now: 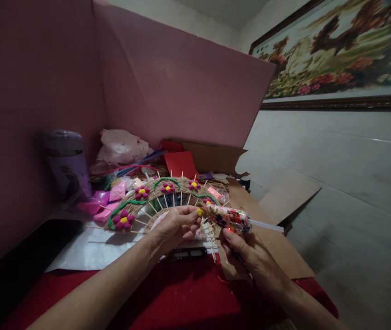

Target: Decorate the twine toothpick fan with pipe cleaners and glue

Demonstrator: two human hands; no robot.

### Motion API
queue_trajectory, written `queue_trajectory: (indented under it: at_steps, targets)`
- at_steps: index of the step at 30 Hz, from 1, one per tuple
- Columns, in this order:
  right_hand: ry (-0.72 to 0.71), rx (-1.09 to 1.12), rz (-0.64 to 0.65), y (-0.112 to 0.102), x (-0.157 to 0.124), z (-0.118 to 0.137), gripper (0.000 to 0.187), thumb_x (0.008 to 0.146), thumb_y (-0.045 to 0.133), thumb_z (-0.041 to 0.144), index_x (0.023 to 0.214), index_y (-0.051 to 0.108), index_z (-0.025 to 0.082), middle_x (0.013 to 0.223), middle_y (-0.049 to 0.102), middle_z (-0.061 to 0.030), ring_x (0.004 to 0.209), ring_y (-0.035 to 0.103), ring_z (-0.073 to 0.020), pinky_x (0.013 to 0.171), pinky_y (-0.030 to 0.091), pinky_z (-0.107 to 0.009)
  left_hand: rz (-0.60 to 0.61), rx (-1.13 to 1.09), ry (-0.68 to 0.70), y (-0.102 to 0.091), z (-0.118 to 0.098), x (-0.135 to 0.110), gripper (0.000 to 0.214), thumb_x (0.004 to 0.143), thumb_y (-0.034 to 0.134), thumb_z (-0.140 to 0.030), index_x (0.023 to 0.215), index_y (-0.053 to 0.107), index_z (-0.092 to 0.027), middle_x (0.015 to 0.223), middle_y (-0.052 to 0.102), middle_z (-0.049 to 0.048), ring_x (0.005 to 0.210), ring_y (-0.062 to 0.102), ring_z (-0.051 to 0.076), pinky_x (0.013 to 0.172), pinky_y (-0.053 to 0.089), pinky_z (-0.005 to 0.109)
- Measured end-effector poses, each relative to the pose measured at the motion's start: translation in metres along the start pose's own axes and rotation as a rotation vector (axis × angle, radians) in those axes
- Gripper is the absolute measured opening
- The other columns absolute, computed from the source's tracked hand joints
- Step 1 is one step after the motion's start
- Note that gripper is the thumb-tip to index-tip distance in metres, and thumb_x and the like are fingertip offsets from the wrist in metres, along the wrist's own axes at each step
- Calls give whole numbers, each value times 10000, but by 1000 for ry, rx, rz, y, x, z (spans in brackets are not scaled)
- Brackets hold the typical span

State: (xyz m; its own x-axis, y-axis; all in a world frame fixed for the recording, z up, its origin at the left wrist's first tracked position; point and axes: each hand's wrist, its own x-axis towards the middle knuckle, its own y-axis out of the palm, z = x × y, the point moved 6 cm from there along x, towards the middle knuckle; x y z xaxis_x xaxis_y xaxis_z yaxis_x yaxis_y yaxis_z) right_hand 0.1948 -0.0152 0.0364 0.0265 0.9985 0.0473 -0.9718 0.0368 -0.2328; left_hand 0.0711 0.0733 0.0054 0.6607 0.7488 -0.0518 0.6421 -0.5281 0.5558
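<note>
My left hand [181, 222] pinches a small yellow ball [200, 212] between thumb and fingertips. In my right hand [242, 245] is a flower-patterned hot glue gun [228, 216], its tip pointing left near the yellow ball. A clear glue stick [267, 225] juts from its back, and a red light glows on its side. Behind both hands stands an arched woven fan [161, 185] of twine and thin wooden sticks. Magenta flowers [124, 220] with yellow centres and green wavy strips [131, 202] decorate it. My hands hide part of its lower right.
A purple tumbler [67, 165] stands at the left, beside pink packets [101, 201]. Red card [181, 164], a crumpled pink bag [121, 146] and cardboard [212, 158] lie at the back. White paper [81, 250] covers part of the red cloth [188, 293]. Pink panels [178, 82] rise behind.
</note>
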Motion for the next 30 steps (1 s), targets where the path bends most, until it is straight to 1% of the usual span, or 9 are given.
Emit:
queue_trajectory:
  at_steps: [3, 8, 13, 18, 20, 23, 25, 30]
  targets:
    - [2, 9, -8, -1, -1, -4, 361, 795, 540, 505, 680, 538, 164, 624, 478, 10, 568, 434, -97, 533, 387, -214, -9, 5, 2, -2, 1, 1, 227, 679, 719, -248, 765, 583, -88, 637, 502, -1, 464, 390, 21, 398, 241, 145]
    - [28, 0, 7, 0, -2, -9, 398, 793, 520, 536, 645, 497, 168, 565, 396, 43, 477, 337, -66, 436, 306, -196, 44, 3, 30, -1, 0, 3, 232, 696, 707, -274, 756, 580, -90, 624, 489, -9, 435, 368, 15, 373, 213, 147]
    - [44, 35, 0, 1, -3, -7, 398, 771, 538, 550, 646, 495, 175, 571, 415, 38, 486, 356, -73, 432, 303, -198, 12, 0, 17, -3, 1, 2, 238, 681, 721, -261, 763, 581, -88, 635, 502, -1, 456, 389, 19, 390, 231, 145]
    - [72, 42, -2, 1, -3, -11, 394, 786, 531, 540, 651, 490, 172, 563, 396, 43, 473, 340, -62, 412, 276, -189, 6, -9, 8, -5, 3, 3, 235, 687, 716, -261, 773, 576, -93, 626, 508, -4, 452, 396, 21, 389, 232, 142]
    - [56, 37, 8, 1, -2, -10, 388, 792, 528, 534, 661, 512, 168, 562, 406, 40, 474, 347, -65, 415, 289, -190, 6, -9, 10, -5, 3, 4, 227, 692, 711, -253, 778, 576, -92, 637, 516, 0, 456, 401, 20, 392, 238, 140]
    - [-1, 3, -11, 0, 0, -7, 375, 791, 532, 527, 711, 567, 162, 611, 475, 13, 536, 416, -87, 482, 364, -204, 8, -18, 16, -5, 4, 4, 219, 700, 704, -245, 780, 574, -89, 635, 513, 0, 450, 395, 18, 384, 230, 139]
    - [-6, -29, -23, -1, 0, -8, 385, 793, 524, 534, 723, 581, 159, 621, 489, 4, 552, 431, -97, 503, 378, -214, 10, -25, 15, -5, 4, 3, 220, 700, 703, -245, 782, 573, -87, 627, 508, -2, 446, 392, 18, 379, 226, 140]
    - [13, -71, 0, 0, -1, -14, 411, 811, 483, 552, 685, 551, 167, 561, 422, 35, 492, 377, -83, 479, 355, -212, 14, -18, 19, -5, 2, 4, 250, 684, 720, -261, 778, 567, -88, 625, 503, -3, 443, 382, 15, 376, 212, 143]
